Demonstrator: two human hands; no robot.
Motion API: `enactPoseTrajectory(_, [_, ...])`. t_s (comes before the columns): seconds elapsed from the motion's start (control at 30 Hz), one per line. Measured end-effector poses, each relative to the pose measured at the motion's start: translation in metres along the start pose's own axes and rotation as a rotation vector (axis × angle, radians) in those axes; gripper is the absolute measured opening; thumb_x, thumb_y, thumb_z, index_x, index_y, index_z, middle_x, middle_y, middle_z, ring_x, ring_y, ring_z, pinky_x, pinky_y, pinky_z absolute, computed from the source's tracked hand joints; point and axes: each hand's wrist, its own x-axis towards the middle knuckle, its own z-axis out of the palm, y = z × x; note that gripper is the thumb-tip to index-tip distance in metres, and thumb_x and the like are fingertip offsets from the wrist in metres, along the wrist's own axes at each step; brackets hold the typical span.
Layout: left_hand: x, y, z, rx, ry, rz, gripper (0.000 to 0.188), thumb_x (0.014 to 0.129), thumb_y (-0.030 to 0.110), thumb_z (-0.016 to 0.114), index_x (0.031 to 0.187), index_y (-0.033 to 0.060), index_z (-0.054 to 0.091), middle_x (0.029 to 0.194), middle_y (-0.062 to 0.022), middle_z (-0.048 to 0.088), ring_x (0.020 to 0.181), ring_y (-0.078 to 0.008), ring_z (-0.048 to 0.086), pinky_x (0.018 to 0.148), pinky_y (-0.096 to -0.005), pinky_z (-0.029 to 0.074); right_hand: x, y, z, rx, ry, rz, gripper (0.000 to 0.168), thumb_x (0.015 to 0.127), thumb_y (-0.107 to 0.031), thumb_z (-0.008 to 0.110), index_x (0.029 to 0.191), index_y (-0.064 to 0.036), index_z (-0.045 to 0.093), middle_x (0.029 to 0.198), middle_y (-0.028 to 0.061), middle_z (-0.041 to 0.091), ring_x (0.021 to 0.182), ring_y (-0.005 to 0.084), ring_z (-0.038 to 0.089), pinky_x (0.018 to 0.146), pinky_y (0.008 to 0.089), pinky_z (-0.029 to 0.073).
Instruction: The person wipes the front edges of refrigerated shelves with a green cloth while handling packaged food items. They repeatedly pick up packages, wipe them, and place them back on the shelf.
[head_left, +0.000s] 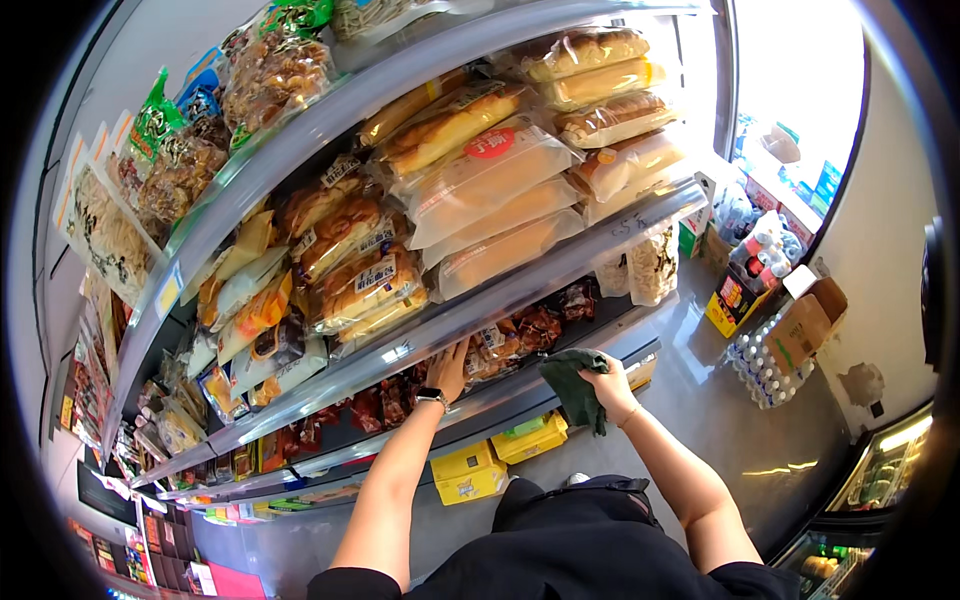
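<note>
My left hand (448, 371), with a watch on its wrist, reaches onto the lower shelf beneath the clear front strip. Its fingertips lie against or beside a clear bag of brown food (491, 345); whether they grip anything cannot be seen. My right hand (613, 390) holds a crumpled dark green cloth (574, 386) just in front of the lower shelf's right part. Small dark red vacuum packs (394, 409) lie left of my left hand. On the shelf above are stacked bread loaves in pale wrappers (495, 195) and bagged twisted bread (375, 277).
Yellow cartons (469, 472) stand on the floor under the shelf. To the right are shrink-wrapped water bottles (769, 367) with a torn cardboard box (806, 322) on top, and a black-and-yellow carton of bottles (739, 296). Glass-fronted coolers (889, 465) line the lower right.
</note>
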Motion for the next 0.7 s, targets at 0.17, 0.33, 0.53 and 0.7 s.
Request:
enactPoseTrajectory(0.17, [-0.041, 0.031, -0.029, -0.206, 0.284, 0.495, 0.036, 0.081, 0.008, 0.048, 0.115, 0.0059, 0.057, 0.119, -0.0129, 0.056, 0.106, -0.0284, 0.057, 0.09, -0.0378, 0.047, -0.007, -0.024, 0.027, 0.136, -0.062, 0.017, 0.024, 0.082, 0.006, 0.056, 0.106, 0.002, 0.06, 0.095, 0.0037, 0.064, 0.087, 0.0122, 0.058, 0.078, 0.0263, 0.047])
enactPoseTrajectory(0.33, [-0.068, 0.064, -0.16, -0.083, 0.543, 0.651, 0.01, 0.061, 0.005, 0.059, 0.071, 0.0043, 0.06, 0.063, -0.0073, 0.05, 0.055, -0.0263, 0.049, 0.054, -0.0369, 0.042, -0.008, -0.041, 0.05, 0.19, -0.164, -0.02, 0.021, 0.084, 0.003, 0.057, 0.105, 0.001, 0.061, 0.094, 0.0031, 0.064, 0.085, 0.0106, 0.058, 0.078, 0.0252, 0.047])
enactPoseTrajectory(0.53, [-0.04, 0.003, -0.22, 0.166, 0.73, 0.237, 0.074, 0.064, 0.021, 0.079, 0.127, 0.0059, 0.044, 0.127, -0.0154, 0.044, 0.117, -0.0364, 0.04, 0.099, -0.0468, 0.035, -0.021, -0.056, 0.073, 0.198, -0.291, -0.052, 0.021, 0.085, 0.001, 0.059, 0.106, 0.001, 0.061, 0.094, 0.0024, 0.064, 0.087, 0.0096, 0.056, 0.08, 0.0249, 0.046])
enactPoseTrajectory(0.7, [-0.013, 0.001, -0.249, 0.185, 0.299, 0.162, 0.085, 0.066, 0.03, 0.078, 0.138, 0.0143, 0.036, 0.136, -0.0153, 0.039, 0.125, -0.0368, 0.036, 0.103, -0.0464, 0.033, -0.026, -0.061, 0.077, 0.198, -0.306, -0.058, 0.021, 0.084, 0.002, 0.058, 0.105, 0.001, 0.061, 0.094, 0.0021, 0.063, 0.087, 0.0091, 0.056, 0.08, 0.0245, 0.046])
